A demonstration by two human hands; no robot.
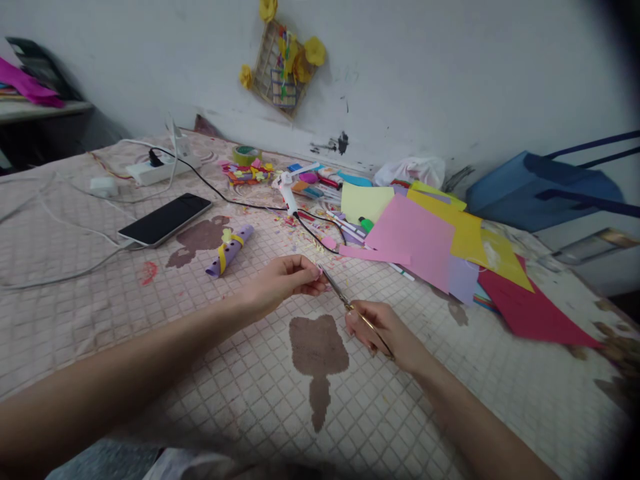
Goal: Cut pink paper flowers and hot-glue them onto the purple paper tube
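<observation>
My left hand (283, 280) pinches a small pink scrap of paper (319, 270) between its fingertips. My right hand (377, 330) is shut on a pair of thin gold-handled scissors (345, 303), whose blades point up and left and end at that scrap. A purple paper roll (229, 251) tied with a yellow strip lies on the quilted bedsheet (240, 373), to the left of my left hand. Sheets of coloured paper (413, 233) in pink, yellow and red lie spread out to the right, beyond the scissors.
A black smartphone (165, 219) and a white power strip (163, 170) with cables lie at the left. A white glue gun (289, 197), several markers and paper scraps sit against the wall (430, 80). A blue bag (543, 190) rests at the right.
</observation>
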